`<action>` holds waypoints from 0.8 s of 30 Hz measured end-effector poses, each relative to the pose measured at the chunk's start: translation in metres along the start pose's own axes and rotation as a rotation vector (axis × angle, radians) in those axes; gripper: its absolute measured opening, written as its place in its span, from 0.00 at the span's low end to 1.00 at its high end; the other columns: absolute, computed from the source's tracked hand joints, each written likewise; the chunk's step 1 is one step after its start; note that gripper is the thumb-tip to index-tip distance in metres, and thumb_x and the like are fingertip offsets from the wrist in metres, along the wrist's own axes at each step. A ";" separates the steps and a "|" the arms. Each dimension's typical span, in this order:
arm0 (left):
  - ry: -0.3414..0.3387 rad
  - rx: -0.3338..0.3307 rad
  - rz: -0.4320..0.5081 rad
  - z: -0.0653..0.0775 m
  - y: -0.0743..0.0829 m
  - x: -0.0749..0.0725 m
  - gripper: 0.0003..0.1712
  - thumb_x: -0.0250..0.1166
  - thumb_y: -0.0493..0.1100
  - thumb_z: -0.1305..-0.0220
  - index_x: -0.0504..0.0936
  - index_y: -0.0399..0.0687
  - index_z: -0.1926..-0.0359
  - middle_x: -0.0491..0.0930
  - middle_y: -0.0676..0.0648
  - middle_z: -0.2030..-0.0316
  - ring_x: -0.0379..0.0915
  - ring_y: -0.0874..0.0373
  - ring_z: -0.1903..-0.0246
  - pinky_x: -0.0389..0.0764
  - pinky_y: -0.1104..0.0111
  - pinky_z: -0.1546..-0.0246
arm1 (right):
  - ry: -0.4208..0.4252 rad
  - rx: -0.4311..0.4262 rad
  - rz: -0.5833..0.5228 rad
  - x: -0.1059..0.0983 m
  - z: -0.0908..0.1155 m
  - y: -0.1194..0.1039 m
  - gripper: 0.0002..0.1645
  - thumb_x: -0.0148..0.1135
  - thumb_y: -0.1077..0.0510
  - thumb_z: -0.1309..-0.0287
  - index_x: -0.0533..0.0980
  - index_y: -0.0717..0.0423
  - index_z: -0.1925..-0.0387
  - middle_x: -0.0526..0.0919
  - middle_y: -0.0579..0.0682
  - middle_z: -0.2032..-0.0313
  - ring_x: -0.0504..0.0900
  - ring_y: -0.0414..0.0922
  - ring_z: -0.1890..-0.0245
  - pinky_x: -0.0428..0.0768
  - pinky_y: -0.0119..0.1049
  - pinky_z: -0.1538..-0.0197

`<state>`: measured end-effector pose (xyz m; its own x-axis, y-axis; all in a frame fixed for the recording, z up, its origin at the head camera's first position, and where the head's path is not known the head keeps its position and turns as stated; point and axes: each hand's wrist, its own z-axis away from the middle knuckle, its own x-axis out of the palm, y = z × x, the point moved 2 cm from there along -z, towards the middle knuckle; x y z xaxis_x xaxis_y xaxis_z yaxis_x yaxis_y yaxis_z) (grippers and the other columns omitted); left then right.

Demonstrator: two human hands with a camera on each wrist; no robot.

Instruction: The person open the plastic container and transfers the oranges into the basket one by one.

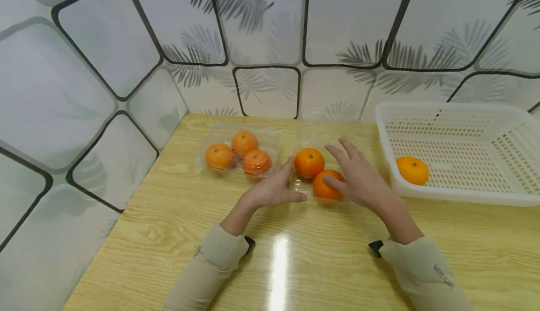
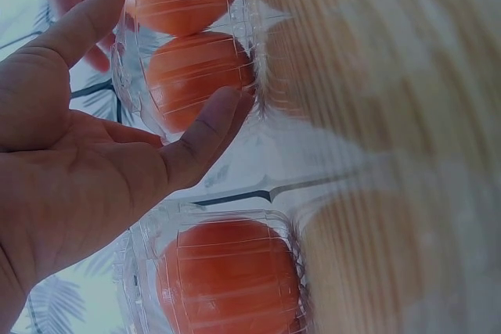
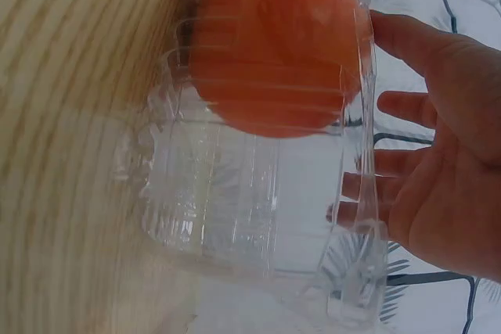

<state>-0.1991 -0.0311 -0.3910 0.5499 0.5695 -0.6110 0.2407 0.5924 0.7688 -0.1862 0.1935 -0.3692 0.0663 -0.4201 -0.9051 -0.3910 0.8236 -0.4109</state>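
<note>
A clear plastic clamshell box point(image 3: 227, 201) stands on the table in front of me with its lid up, holding a rear mandarin point(image 1: 309, 163) and a front mandarin point(image 1: 328, 185). My left hand point(image 1: 274, 190) is at the box's left side, fingers extended along its wall and thumb apart from them. Over the box's right side, my right hand point(image 1: 364, 180) spreads its fingers, with the thumb overlapping the front mandarin. In the right wrist view the thumb tip is at the box's rim beside the fruit point(image 3: 282, 52).
To the left sits another clear box point(image 1: 270, 135) with three mandarins point(image 1: 244, 144) in it. A white perforated basket point(image 1: 464, 198) stands at the right, with one mandarin point(image 1: 412, 170) in its left front corner. A patterned wall point(image 1: 266, 25) borders the wooden table point(image 1: 168, 236) behind and left.
</note>
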 end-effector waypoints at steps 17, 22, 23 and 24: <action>-0.003 -0.009 -0.013 -0.001 0.001 0.000 0.63 0.71 0.51 0.38 0.33 0.38 0.22 0.43 0.34 0.23 0.38 0.43 0.24 0.49 0.51 0.27 | -0.081 0.136 -0.070 0.005 0.005 -0.003 0.38 0.67 0.41 0.39 0.66 0.62 0.40 0.73 0.64 0.46 0.79 0.55 0.59 0.79 0.53 0.56; -0.002 -0.007 -0.015 -0.001 0.002 -0.001 0.63 0.71 0.51 0.38 0.34 0.37 0.22 0.41 0.35 0.23 0.39 0.44 0.24 0.49 0.52 0.26 | -0.099 0.125 -0.058 0.006 0.004 -0.003 0.30 0.66 0.46 0.38 0.71 0.63 0.45 0.76 0.63 0.50 0.78 0.52 0.61 0.79 0.50 0.57; -0.002 -0.005 -0.015 0.000 0.002 0.000 0.63 0.71 0.51 0.38 0.34 0.37 0.22 0.41 0.35 0.23 0.39 0.44 0.24 0.49 0.52 0.26 | -0.102 0.121 -0.054 0.006 0.004 -0.003 0.29 0.65 0.47 0.38 0.71 0.63 0.45 0.76 0.63 0.50 0.78 0.52 0.61 0.79 0.50 0.56; -0.002 -0.005 -0.014 0.000 0.002 -0.001 0.63 0.71 0.51 0.38 0.34 0.37 0.22 0.41 0.35 0.23 0.39 0.44 0.24 0.49 0.52 0.26 | -0.105 0.116 -0.049 0.007 0.004 -0.003 0.28 0.64 0.49 0.38 0.71 0.63 0.44 0.76 0.64 0.49 0.78 0.52 0.61 0.79 0.50 0.56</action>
<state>-0.1994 -0.0301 -0.3894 0.5478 0.5602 -0.6214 0.2442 0.6033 0.7592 -0.1812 0.1897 -0.3746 0.1810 -0.4235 -0.8876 -0.2770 0.8440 -0.4592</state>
